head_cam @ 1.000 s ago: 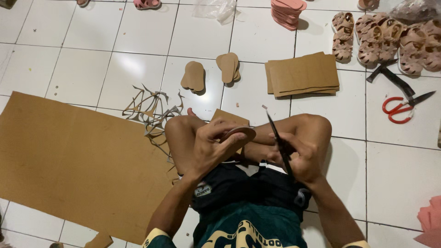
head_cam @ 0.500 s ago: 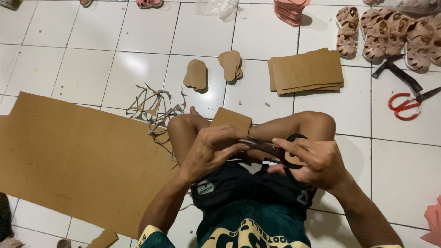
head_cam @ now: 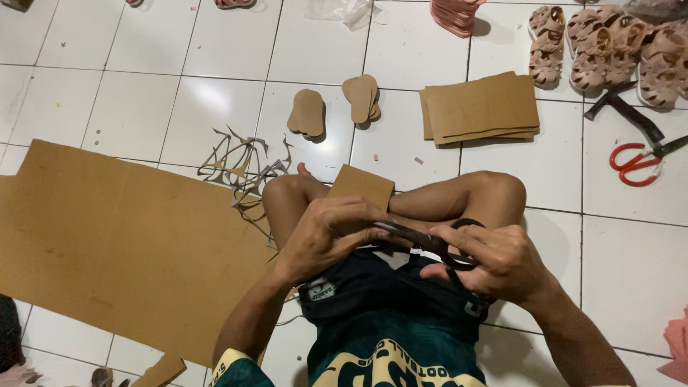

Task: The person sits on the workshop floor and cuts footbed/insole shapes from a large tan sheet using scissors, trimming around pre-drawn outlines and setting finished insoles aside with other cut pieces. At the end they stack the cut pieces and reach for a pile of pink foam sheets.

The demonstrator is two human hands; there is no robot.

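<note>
I sit cross-legged on a white tiled floor. My right hand point(head_cam: 498, 261) grips the black handles of a pair of black scissors point(head_cam: 423, 241), whose blades point left across my lap. My left hand point(head_cam: 331, 235) is closed over the blade end of the scissors and over a small brown board piece point(head_cam: 362, 188) that sticks up behind its fingers, resting near my knee. How far the blades are apart is hidden by my left fingers.
A large brown board sheet point(head_cam: 107, 247) lies at my left, with curled offcut strips point(head_cam: 244, 168) at its edge. Cut sole shapes point(head_cam: 308, 112) point(head_cam: 361, 97), a stack of board rectangles point(head_cam: 480, 107), red-handled scissors point(head_cam: 634, 163), a black tool point(head_cam: 623, 109) and beige sandals point(head_cam: 609, 46) lie ahead.
The scissors have swung from upright in my right hand down to lying level across my lap. My left hand now closes over their blade end.
</note>
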